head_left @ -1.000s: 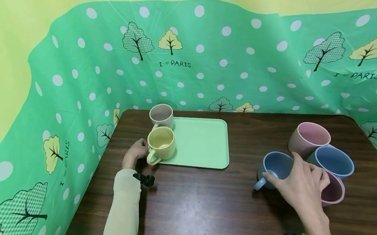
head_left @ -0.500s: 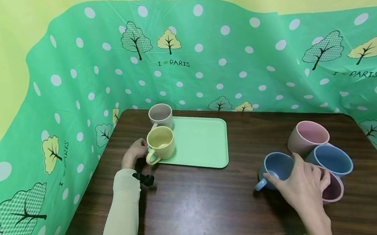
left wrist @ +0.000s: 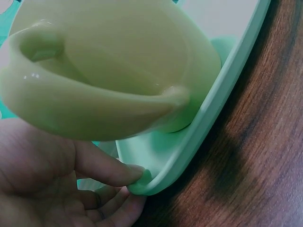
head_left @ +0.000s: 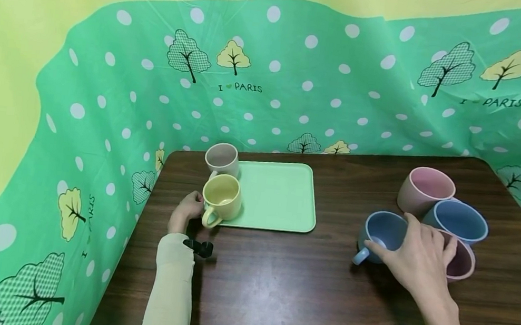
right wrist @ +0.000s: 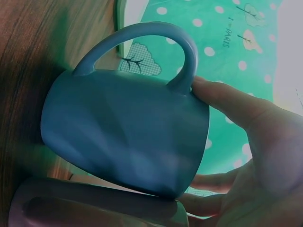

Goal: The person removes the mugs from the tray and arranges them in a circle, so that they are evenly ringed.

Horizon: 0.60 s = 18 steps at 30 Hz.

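Note:
My left hand [head_left: 190,208] pinches the near left corner of a light green tray [head_left: 280,199]; in the left wrist view the thumb [left wrist: 128,174] lies on the rim with fingers below it. A yellow mug [head_left: 223,198] stands on the tray beside this hand, handle toward me. Behind it is a greyish mug [head_left: 222,159]. On the right, my right hand [head_left: 422,256] holds a blue mug [right wrist: 128,127] by its rim, thumb near the handle and fingers across the opening. The mug is upright, close over or on the table.
Close to the right hand, a pink mug [head_left: 421,192], a second blue mug [head_left: 459,223] and another pink mug [head_left: 462,263] stand bunched together on the dark wooden table [head_left: 275,291]. A green dotted cloth [head_left: 294,70] hangs behind the table and along its left side.
The blue mug and my right hand have shifted very slightly to the right. My left hand, the tray and the other mugs stay where they were.

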Available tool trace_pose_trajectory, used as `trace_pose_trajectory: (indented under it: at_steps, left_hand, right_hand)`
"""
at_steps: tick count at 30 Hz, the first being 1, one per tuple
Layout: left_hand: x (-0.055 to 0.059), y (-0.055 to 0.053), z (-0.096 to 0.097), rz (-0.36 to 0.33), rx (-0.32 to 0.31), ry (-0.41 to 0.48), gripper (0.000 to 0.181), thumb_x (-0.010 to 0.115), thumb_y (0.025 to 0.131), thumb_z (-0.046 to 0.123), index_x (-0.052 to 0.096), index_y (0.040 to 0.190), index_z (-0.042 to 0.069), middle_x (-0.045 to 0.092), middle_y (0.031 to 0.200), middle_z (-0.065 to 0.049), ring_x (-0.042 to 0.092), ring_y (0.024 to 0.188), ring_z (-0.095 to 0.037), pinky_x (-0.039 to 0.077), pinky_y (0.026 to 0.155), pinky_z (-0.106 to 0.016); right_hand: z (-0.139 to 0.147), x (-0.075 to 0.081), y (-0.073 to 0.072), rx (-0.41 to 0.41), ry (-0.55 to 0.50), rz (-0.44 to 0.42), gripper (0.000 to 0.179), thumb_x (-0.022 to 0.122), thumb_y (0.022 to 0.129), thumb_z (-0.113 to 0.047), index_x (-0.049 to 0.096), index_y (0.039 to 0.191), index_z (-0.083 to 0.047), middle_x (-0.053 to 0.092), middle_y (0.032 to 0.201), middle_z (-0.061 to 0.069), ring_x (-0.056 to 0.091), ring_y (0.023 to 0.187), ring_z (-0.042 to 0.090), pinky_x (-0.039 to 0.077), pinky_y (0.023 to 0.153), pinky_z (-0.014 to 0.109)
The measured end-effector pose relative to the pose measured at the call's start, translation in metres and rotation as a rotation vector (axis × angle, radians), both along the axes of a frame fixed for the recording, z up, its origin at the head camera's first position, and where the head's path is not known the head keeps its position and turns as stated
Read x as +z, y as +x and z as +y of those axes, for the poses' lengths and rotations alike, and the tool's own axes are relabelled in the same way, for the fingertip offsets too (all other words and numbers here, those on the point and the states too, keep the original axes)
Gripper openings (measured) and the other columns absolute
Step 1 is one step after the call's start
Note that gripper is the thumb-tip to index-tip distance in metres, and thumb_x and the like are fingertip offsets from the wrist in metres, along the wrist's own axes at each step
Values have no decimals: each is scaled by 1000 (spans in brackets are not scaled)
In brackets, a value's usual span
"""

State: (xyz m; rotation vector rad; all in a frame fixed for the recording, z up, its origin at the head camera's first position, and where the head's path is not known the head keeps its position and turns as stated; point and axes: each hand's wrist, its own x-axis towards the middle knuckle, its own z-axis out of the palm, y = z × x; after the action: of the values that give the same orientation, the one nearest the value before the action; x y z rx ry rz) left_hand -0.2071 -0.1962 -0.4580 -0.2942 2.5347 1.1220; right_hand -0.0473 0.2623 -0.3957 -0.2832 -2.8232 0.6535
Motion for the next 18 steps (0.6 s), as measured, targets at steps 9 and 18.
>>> trace_pose_trajectory:
  at_steps: [9, 18]
  left_hand:
    - [0, 2, 0, -11, -2, 3, 12, 41, 90, 9, 45, 100, 4, 49, 98, -13, 49, 85, -23, 39, 67, -26]
    - [4, 1, 0, -23, -21, -27, 15, 39, 92, 12, 45, 104, 4, 48, 95, -12, 48, 85, -23, 38, 70, -30]
  right_hand:
    - [-2, 0, 2, 0, 0, -53, 103, 78, 69, -53, 33, 138, 8, 39, 124, 37, 24, 118, 54, -6, 102, 73]
    - [-10, 5, 3, 4, -13, -53, 103, 67, 79, -57, 21, 146, 6, 28, 139, 35, 18, 128, 53, -11, 103, 72]
